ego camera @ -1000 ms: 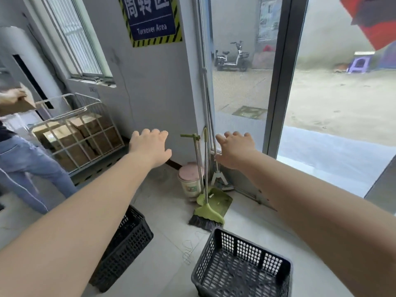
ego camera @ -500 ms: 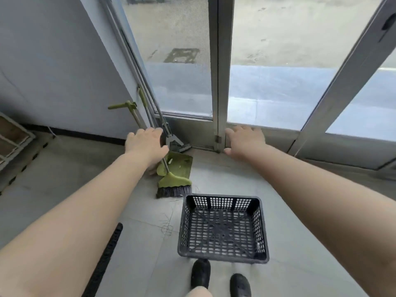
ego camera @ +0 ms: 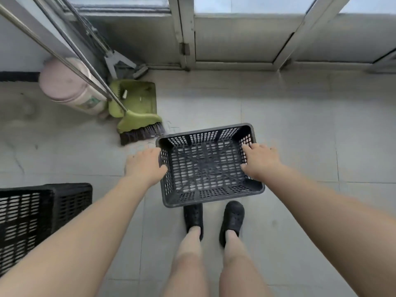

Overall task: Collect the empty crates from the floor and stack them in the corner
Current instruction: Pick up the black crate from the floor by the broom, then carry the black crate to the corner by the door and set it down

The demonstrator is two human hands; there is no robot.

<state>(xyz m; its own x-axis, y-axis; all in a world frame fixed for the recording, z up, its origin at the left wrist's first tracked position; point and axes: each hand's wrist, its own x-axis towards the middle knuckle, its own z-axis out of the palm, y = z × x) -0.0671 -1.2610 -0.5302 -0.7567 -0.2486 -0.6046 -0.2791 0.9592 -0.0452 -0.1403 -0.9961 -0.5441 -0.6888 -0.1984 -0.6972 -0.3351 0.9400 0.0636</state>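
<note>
the empty crate is sitting on the floor just in front of the person's shoes, its open top facing up, with nothing inside. a second dark crate is lying at the lower left, well apart. the risk, as i judge it, is tipping or dropping on the lift: an uneven grip on the two thin side rims would be letting one end sag, and the near wall could be knocking the broom and dustpan just beside the far left corner. the left hand is resting against the left rim and the right hand on the right rim, fingers loosely curled and partly spread; whether either is fully clamped yet i cannot tell.
</note>
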